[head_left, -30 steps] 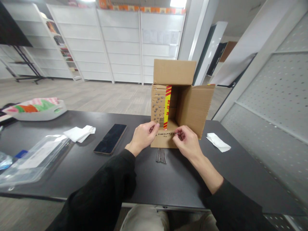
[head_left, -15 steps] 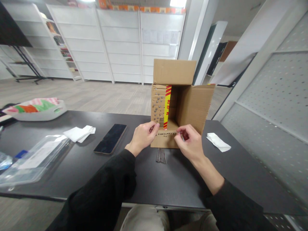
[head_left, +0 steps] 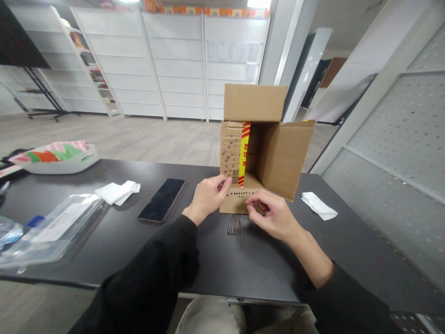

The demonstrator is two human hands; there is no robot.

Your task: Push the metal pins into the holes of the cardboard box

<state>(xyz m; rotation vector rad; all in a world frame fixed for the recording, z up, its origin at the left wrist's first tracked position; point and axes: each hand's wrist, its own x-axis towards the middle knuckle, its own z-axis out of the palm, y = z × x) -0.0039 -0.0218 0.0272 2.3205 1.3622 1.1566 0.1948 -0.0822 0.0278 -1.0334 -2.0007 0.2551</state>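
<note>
An open cardboard box (head_left: 255,103) stands on the dark table, its opening towards me. Round grey metal heads dot its left flap (head_left: 226,139), beside a yellow and red tape strip (head_left: 244,155). A row of small dark holes runs along the lower front flap (head_left: 232,204). My left hand (head_left: 210,195) is closed, thumb and forefinger together before the left flap's bottom; what they hold is hidden. My right hand (head_left: 271,213) pinches in front of the lower flap; anything between its fingertips is too small to name. Several thin metal nails (head_left: 235,225) lie side by side below the flap.
Left of my left hand lies a phone (head_left: 162,200), then folded white tissue (head_left: 118,192) and a clear plastic pouch (head_left: 59,229). A white tray (head_left: 69,166) with coloured cloth stands at far left. Another tissue (head_left: 319,205) lies right of the box.
My right hand has moved down and slightly left, from the right end of the hole row to lower on the flap. My left hand keeps its pose. The view has shifted slightly.
</note>
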